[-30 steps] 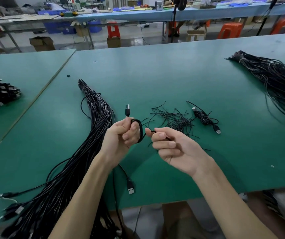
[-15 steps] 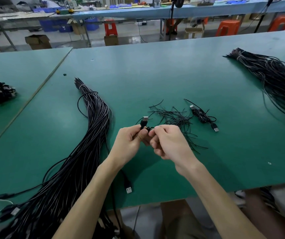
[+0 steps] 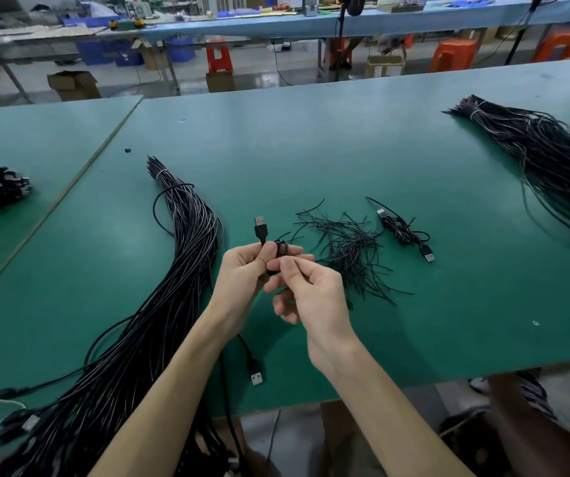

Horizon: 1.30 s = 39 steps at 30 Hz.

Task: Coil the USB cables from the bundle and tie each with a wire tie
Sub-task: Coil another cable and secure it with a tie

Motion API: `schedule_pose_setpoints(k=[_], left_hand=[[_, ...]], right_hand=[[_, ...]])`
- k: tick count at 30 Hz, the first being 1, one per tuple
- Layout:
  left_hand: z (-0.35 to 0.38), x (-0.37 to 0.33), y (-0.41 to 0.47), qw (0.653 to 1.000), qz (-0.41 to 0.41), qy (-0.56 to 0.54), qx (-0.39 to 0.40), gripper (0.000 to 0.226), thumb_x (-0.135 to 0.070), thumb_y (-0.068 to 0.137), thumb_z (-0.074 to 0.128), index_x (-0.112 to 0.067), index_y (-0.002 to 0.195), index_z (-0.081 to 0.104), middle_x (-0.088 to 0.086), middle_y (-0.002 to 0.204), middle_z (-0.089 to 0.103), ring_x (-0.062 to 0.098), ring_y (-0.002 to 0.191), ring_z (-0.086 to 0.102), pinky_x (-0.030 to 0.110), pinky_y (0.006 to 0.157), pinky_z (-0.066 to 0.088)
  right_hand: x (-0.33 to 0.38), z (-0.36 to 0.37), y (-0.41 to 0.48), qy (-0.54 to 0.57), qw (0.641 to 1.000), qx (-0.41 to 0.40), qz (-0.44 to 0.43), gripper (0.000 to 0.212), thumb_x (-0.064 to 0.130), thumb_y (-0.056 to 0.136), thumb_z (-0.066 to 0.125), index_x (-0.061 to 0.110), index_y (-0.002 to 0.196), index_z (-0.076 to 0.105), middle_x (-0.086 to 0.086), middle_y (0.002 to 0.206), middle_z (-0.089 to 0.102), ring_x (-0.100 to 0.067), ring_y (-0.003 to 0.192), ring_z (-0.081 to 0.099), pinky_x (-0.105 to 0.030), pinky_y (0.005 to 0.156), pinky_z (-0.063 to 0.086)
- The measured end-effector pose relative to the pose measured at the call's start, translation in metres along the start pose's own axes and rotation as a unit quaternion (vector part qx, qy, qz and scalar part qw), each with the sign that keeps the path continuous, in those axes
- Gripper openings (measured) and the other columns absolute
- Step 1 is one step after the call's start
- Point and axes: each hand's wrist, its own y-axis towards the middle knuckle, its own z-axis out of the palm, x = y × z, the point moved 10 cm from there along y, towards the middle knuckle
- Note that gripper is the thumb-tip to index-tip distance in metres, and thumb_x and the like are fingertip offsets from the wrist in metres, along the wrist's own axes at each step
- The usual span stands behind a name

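Green worktop (image 3: 345, 139), factory behind. Left hand (image 3: 242, 270) grips coiled USB cable (image 3: 278, 249) mid-frame; right hand (image 3: 306, 287) pinches wire tie there. Risk: loose pinch lets coil spring open.

Behind the green table (image 3: 311, 149) — a cardboard box (image 3: 73, 85), orange stools (image 3: 452, 55).

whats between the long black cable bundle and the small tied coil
Head view: a loose pile of thin black wire ties, and nearer the bundle the left hand and right hand holding a black USB cable.
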Motion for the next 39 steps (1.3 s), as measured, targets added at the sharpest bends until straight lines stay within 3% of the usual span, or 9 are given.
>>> schedule_pose_setpoints(k=[4,8,15,18,21,25,29,34,39], left_hand=[[0.005,-0.002,0.001,0.998,-0.022,-0.046,0.049,0.041,-0.027,0.106,0.050,0.006,0.109,0.073,0.026,0.102,0.075,0.025,0.075,0.075,0.026,0.061,0.058],[0.009,-0.004,0.001,0.998,-0.006,-0.022,0.053,0.035,-0.023,0.107,0.046,0.003,0.104,0.069,0.002,0.060,0.061,0.023,0.048,0.062,0.028,0.056,0.054],[0.015,-0.009,-0.002,0.997,0.008,0.018,0.071,0.034,-0.026,0.108,0.047,-0.019,0.090,0.075,-0.001,0.063,0.063,0.021,0.058,0.066,0.028,0.069,0.055],[0.016,-0.009,-0.002,0.996,-0.001,0.014,0.087,0.033,-0.033,0.107,0.051,-0.012,0.097,0.076,0.009,0.064,0.062,0.037,0.063,0.065,0.034,0.077,0.057],[0.009,0.001,0.000,0.996,-0.019,0.017,0.080,0.041,-0.035,0.103,0.056,-0.001,0.118,0.073,0.040,0.100,0.067,0.061,0.105,0.059,0.037,0.095,0.055],[0.014,0.003,-0.001,0.997,-0.022,0.029,0.071,0.038,-0.032,0.104,0.054,-0.001,0.115,0.074,0.045,0.114,0.061,0.028,0.077,0.064,0.025,0.072,0.051],[0.013,0.004,0.000,0.998,-0.030,0.012,0.055,0.037,-0.027,0.106,0.050,0.006,0.108,0.067,0.027,0.113,0.073,0.016,0.069,0.059,0.019,0.057,0.043],[0.019,0.000,-0.002,0.997,-0.032,-0.016,0.062,0.026,-0.025,0.105,0.046,-0.003,0.097,0.058,0.027,0.115,0.072,0.020,0.067,0.054,0.026,0.059,0.047],[0.006,-0.008,0.002,0.988,-0.022,-0.148,0.028,0.022,-0.021,0.103,0.044,-0.004,0.096,0.056,0.016,0.095,0.076,0.030,0.102,0.072,0.034,0.086,0.059]], right_hand=[[0.010,0.003,-0.002,-0.007,0.999,0.014,-0.046,0.027,0.016,0.108,0.053,0.004,0.094,0.073,-0.003,0.063,0.066,-0.012,0.042,0.047,-0.019,0.044,0.041],[0.023,-0.002,0.000,-0.049,0.994,0.006,-0.099,0.030,0.015,0.109,0.050,0.005,0.090,0.072,-0.003,0.063,0.065,-0.013,0.045,0.048,-0.020,0.047,0.043],[0.029,-0.008,-0.003,-0.132,0.980,-0.005,-0.150,0.031,0.018,0.109,0.049,0.011,0.087,0.069,-0.002,0.064,0.067,-0.016,0.048,0.050,-0.026,0.053,0.045],[0.033,-0.008,-0.006,-0.214,0.958,-0.011,-0.189,0.030,0.021,0.110,0.048,0.014,0.089,0.068,0.000,0.065,0.067,-0.012,0.046,0.051,-0.027,0.053,0.048],[0.029,-0.010,-0.009,-0.277,0.940,-0.022,-0.201,0.030,0.023,0.109,0.050,0.013,0.086,0.067,0.001,0.064,0.066,-0.008,0.044,0.050,-0.022,0.052,0.047],[0.024,-0.018,-0.007,-0.308,0.928,-0.056,-0.203,0.032,0.027,0.107,0.054,0.016,0.081,0.069,0.006,0.067,0.068,-0.009,0.050,0.058,-0.018,0.052,0.046],[0.024,-0.016,-0.005,-0.320,0.920,-0.070,-0.215,0.032,0.037,0.105,0.056,0.018,0.091,0.078,0.011,0.070,0.071,-0.001,0.057,0.064,-0.018,0.057,0.053],[0.020,-0.023,-0.002,-0.332,0.921,-0.064,-0.191,0.032,0.045,0.102,0.059,0.023,0.094,0.080,0.013,0.074,0.073,0.000,0.054,0.061,-0.023,0.060,0.055],[0.017,-0.044,-0.004,-0.296,0.937,-0.077,-0.170,0.036,0.048,0.104,0.052,0.023,0.086,0.071,0.009,0.069,0.071,-0.007,0.049,0.059,-0.028,0.053,0.051]])
